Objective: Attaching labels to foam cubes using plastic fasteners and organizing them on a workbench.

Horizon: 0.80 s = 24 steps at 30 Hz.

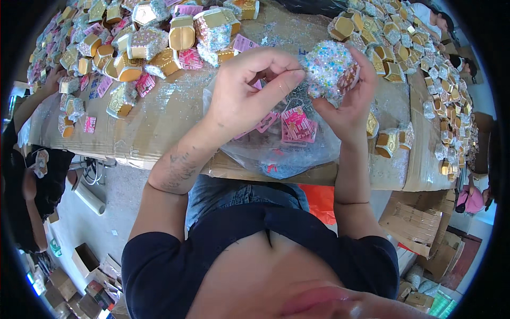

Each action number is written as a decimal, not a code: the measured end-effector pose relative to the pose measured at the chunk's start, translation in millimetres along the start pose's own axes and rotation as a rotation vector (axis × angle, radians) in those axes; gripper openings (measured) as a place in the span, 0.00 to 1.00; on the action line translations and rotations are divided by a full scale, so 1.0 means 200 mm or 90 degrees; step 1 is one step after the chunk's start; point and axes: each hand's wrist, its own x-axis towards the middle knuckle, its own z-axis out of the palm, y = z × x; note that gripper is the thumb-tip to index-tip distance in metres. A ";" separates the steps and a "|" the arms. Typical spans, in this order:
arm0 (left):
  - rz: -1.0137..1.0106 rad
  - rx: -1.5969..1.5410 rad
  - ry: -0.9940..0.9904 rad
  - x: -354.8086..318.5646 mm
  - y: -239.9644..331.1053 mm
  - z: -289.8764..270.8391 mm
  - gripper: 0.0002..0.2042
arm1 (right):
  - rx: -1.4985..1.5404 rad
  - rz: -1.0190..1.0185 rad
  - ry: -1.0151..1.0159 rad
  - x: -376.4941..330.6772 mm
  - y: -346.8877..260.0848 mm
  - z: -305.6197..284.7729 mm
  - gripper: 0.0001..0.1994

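Observation:
My right hand [346, 112] is closed around a cupcake-shaped toy [325, 68], whose rounded top is covered in pale blue, white and yellow beads. Its brown, patterned side shows near my right fingers. At the toy's left edge, my left hand [249, 90] makes a pinch with thumb and forefinger; what it holds there is too small to make out. Below both hands lies a clear plastic bag [313, 159] with several pink printed cards [298, 125] on it.
Cardboard covers the table [175, 111]. Heaps of similar bead-topped toys with gold bases [182, 33] spread over the far left, and more [390, 50] over the right. A co-worker's arm [37, 98] reaches in at the left. Cardboard boxes [411, 220] stand at the lower right.

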 end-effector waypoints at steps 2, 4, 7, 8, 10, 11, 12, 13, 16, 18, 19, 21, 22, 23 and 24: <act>0.021 0.034 -0.006 0.00 0.00 0.00 0.03 | -0.005 0.007 0.004 0.00 0.00 0.00 0.47; 0.037 0.060 -0.010 0.01 0.01 -0.01 0.03 | -0.017 0.004 0.004 -0.01 0.00 0.01 0.47; 0.139 0.205 -0.028 0.02 0.02 -0.03 0.03 | -0.050 0.003 0.008 0.00 0.00 0.01 0.46; 0.184 0.259 -0.039 0.03 0.02 -0.04 0.04 | -0.068 0.004 0.013 0.00 0.00 0.01 0.46; 0.226 0.312 -0.049 0.03 0.02 -0.04 0.04 | -0.100 -0.027 0.008 0.01 -0.01 0.00 0.46; 0.239 0.325 -0.050 0.04 0.03 -0.04 0.05 | -0.128 -0.051 0.009 0.01 -0.01 0.00 0.45; 0.251 0.337 -0.051 0.04 0.03 -0.04 0.05 | -0.128 -0.051 0.007 0.02 -0.01 0.00 0.45; 0.250 0.337 -0.050 0.04 0.03 -0.05 0.05 | -0.168 -0.095 0.039 0.03 -0.01 0.00 0.43; 0.273 0.369 -0.083 0.05 0.02 -0.07 0.05 | -0.256 -0.175 0.056 0.05 -0.02 -0.01 0.41; 0.302 0.444 -0.105 0.06 0.01 -0.07 0.05 | -0.306 -0.210 0.039 0.06 -0.01 -0.02 0.41; 0.302 0.443 -0.105 0.06 0.01 -0.07 0.05 | -0.316 -0.209 0.016 0.06 -0.01 -0.02 0.40; 0.288 0.528 -0.107 0.06 0.00 -0.07 0.04 | -0.326 -0.209 -0.007 0.07 -0.01 -0.03 0.40; 0.287 0.528 -0.106 0.06 0.00 -0.06 0.04 | -0.309 -0.185 -0.021 0.08 -0.01 -0.04 0.40; 0.288 0.527 -0.104 0.06 -0.01 -0.06 0.06 | -0.291 -0.162 -0.035 0.08 -0.01 -0.05 0.39; 0.282 0.533 -0.102 0.06 -0.01 -0.05 0.09 | -0.290 -0.161 -0.035 0.08 -0.02 -0.06 0.39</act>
